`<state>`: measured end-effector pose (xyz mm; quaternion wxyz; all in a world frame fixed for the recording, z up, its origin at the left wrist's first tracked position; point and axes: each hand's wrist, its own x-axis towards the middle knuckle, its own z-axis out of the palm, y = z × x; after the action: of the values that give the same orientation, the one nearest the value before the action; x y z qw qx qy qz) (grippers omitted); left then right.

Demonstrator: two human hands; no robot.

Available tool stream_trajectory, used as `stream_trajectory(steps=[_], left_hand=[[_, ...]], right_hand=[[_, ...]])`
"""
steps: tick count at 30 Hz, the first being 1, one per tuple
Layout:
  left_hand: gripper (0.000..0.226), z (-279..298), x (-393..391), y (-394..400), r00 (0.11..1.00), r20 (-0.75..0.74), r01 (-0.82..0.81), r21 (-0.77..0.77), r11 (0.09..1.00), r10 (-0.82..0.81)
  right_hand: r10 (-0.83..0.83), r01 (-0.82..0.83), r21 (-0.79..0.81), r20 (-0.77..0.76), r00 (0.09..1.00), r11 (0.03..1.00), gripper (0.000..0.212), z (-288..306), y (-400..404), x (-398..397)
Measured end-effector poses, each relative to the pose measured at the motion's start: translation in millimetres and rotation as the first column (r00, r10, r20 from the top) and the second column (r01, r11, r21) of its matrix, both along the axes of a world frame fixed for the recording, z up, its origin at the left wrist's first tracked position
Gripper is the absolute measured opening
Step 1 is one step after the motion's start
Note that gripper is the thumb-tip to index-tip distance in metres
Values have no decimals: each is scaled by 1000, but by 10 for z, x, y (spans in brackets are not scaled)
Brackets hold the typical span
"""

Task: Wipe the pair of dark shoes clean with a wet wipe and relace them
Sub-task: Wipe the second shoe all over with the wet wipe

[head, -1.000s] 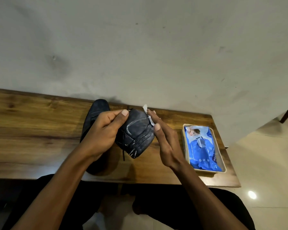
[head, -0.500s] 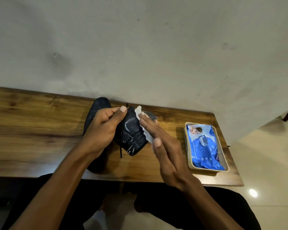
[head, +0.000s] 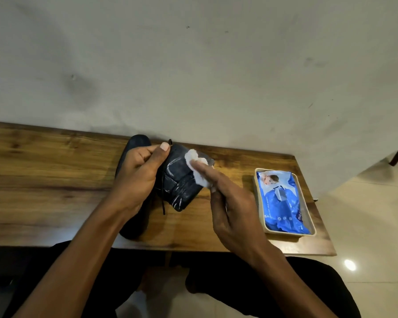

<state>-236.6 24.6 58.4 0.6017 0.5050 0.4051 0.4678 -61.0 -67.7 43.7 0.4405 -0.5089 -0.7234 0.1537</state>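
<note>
At the left and centre of the frame lies the brown wooden tabletop with a strong grain, set against a pale grey wall. Just left of centre, the second dark low shoe rests flat on the wood, half hidden under the left forearm. Its long axis runs from the lower middle of the frame up toward the wall, and the rounded end at the wall is probably its toe. It seems parked there to wait its turn.

The left hand is curled round the dark navy leather shoe held at the centre of the frame, with the thumb laid across its upper edge. The grip lifts the shoe off the table and turns its side toward the right, so the other hand has a firm surface to rub. This shoe's long axis tilts from the upper left down to the lower right. Which end is the toe I cannot tell. Wet streaks shine on its leather, and a thin black lace dangles from it.

The right hand keeps its fingers straight and presses the crumpled white wet wipe against the shoe's upper side.

At the centre right, a blue plastic pack of wipes lies in a cream rectangular tray, near the wiping hand.
</note>
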Motion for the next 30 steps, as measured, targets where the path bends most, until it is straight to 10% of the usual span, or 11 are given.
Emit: stream_trajectory(steps=[6, 23, 30], left_hand=[[35, -18, 0, 18, 1000, 8, 23, 0, 1000, -23], [42, -5, 39, 13, 1000, 18, 6, -31, 999, -5], [36, -32, 45, 4, 1000, -25, -4, -8, 1000, 4]], right_hand=[[89, -112, 132, 170, 981, 985, 51, -39, 21, 17], [-147, 147, 1, -40, 988, 989, 53, -284, 369, 142], [20, -16, 187, -24, 1000, 982, 41, -81, 35, -29]])
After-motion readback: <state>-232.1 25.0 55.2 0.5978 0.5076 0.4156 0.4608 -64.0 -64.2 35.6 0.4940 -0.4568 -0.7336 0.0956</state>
